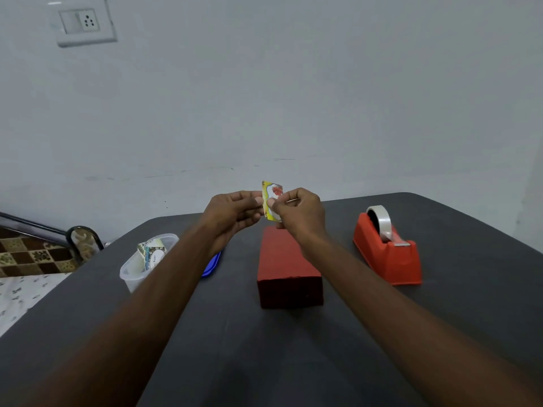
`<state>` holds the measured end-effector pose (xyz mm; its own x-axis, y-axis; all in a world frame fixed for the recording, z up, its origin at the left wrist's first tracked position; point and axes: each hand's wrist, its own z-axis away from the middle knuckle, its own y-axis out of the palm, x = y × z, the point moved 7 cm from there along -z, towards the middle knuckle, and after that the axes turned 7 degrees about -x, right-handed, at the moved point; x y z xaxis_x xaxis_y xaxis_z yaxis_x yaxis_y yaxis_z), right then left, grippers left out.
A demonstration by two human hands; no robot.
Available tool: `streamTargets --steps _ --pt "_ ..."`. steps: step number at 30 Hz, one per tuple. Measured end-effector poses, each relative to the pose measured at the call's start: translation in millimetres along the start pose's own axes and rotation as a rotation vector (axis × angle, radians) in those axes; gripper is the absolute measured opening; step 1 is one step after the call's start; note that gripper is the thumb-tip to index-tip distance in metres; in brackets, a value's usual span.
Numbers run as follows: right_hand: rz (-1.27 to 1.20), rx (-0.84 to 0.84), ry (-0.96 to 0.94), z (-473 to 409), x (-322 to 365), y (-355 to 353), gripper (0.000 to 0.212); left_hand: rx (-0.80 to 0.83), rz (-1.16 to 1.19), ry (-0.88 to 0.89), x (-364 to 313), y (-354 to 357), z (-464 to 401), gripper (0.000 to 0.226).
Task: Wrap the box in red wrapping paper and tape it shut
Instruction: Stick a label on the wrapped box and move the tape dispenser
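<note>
A long box covered in red paper (289,274) lies on the dark table (264,348), its short end facing me. Above its far end, both hands hold up a small colourful card or sticker (271,198) with a yellow border and a red picture. My left hand (232,214) pinches its left edge. My right hand (299,214) pinches its right side with thumb and fingertips. A red tape dispenser (388,254) with a roll of clear tape stands to the right of the box.
A clear plastic tub (138,265) with more printed cards stands left of the box, a blue lid (213,264) beside it, partly hidden by my left forearm. A bed with patterned cloth (32,257) is at far left. A white wall rises behind the table.
</note>
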<state>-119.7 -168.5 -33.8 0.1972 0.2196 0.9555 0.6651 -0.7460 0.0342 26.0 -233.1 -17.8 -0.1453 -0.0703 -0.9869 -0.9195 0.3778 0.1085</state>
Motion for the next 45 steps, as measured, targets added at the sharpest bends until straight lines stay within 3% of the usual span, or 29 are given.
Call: streamTargets --steps 6,16,26,33,40,45 --pt "0.006 0.063 -0.004 -2.2 5.0 -3.5 0.022 0.006 0.079 0.031 -2.1 8.4 -0.6 0.021" --pt "-0.065 0.235 0.122 7.5 8.8 1.8 0.037 0.008 -0.038 0.092 -4.5 12.2 -1.0 0.027" --pt "0.030 0.163 0.032 0.4 7.4 -2.2 0.023 -0.045 -0.077 0.150 -0.2 8.5 -2.8 0.024" --pt "0.017 0.210 0.067 -0.4 8.4 -1.4 0.013 -0.076 -0.149 0.208 0.3 9.8 -0.1 0.027" --pt "0.015 0.227 0.117 0.4 6.7 -0.9 0.012 -0.085 -0.219 0.231 -2.1 11.1 1.7 0.026" --pt "0.143 0.230 0.056 0.8 12.0 -0.4 0.015 -0.046 -0.284 0.201 -2.0 10.6 0.7 0.016"
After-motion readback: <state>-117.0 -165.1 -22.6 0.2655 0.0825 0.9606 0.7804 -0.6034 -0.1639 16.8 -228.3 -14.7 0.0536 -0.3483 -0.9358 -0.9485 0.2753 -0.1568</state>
